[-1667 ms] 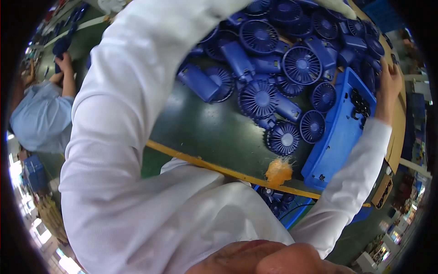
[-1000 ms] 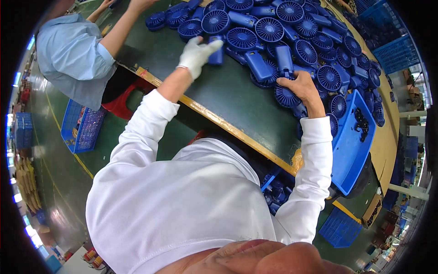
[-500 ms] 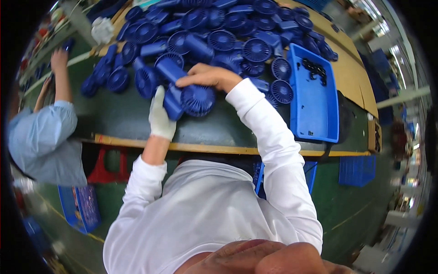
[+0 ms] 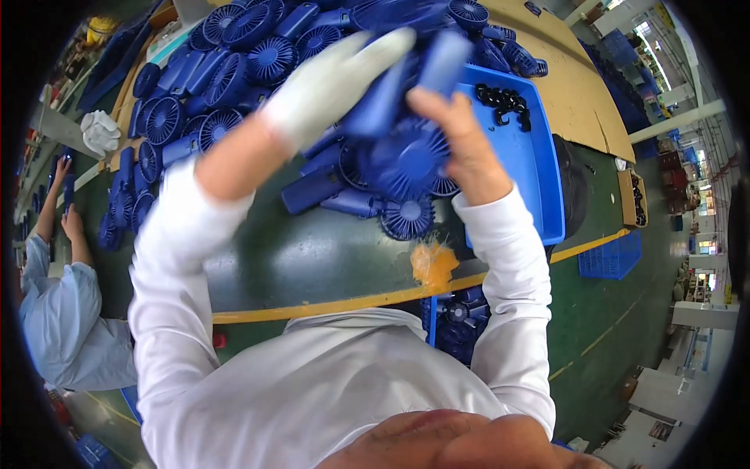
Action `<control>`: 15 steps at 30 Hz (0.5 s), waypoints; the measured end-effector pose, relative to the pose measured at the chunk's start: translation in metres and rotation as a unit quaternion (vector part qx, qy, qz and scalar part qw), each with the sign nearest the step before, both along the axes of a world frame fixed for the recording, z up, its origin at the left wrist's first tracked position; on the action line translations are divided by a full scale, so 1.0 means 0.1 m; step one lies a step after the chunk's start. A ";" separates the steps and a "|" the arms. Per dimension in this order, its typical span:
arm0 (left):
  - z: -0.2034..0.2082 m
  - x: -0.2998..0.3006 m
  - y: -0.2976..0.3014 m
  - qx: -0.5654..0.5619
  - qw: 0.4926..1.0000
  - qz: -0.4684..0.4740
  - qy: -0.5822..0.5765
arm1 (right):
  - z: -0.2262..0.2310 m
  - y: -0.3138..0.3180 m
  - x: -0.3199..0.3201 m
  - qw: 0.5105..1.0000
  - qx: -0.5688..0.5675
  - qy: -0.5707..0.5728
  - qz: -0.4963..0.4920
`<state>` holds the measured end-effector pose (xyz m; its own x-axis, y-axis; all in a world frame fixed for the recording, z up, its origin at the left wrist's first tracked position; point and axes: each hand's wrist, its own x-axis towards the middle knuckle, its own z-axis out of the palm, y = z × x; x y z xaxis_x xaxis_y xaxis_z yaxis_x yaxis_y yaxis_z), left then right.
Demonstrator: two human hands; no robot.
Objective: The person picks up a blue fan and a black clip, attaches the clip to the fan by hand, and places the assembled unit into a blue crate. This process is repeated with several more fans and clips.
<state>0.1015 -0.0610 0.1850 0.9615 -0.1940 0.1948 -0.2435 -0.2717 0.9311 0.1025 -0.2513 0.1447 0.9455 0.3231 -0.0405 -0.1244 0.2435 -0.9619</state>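
Note:
A bunch of dark blue handheld fans (image 4: 414, 160), smeared by motion, is between my two hands over the pile. My left hand (image 4: 332, 86), in a white glove, lies along a blue handle with its fingers stretched forward against the bunch. On the other side my bare right hand (image 4: 469, 148) grips the fans, its thumb on top and its other fingers mostly hidden. Just below them another blue fan (image 4: 408, 217) rests on the dark table (image 4: 312, 266). A large heap of similar fans (image 4: 273, 59) spreads behind and left of my hands.
A blue tray (image 4: 539, 180) with small black parts (image 4: 504, 102) stands right of my right hand. An orange patch (image 4: 433, 266) is near the table's yellow edge. Cardboard (image 4: 578, 94) covers the far right. At left, a co-worker in a light blue sleeve (image 4: 66, 297) handles blue pieces.
Both hands have moved away from my body, up over the heap, with blue fans between them. The view has shifted, and the orange patch now shows.

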 end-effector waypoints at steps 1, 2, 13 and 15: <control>0.02 0.44 -0.22 -0.056 0.995 -0.045 0.069 | 0.01 -0.11 0.18 0.998 0.037 0.003 -0.047; 0.42 0.63 -0.38 -0.040 0.977 -0.135 0.160 | 0.00 -0.26 0.38 0.993 0.078 0.002 -0.087; 0.77 1.20 -0.75 0.160 0.969 -0.093 -0.163 | 0.25 -2.23 2.77 0.961 0.157 -0.008 -0.229; 0.64 0.93 -0.56 0.260 0.954 -0.131 -0.078 | 0.14 -2.34 2.87 0.957 0.110 0.004 -0.270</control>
<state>0.1942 -0.1166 0.2490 0.8343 -0.5321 0.1444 -0.4909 -0.5975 0.6341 0.3896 -0.4856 0.1587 0.9771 -0.2096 -0.0365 0.0683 0.4713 -0.8793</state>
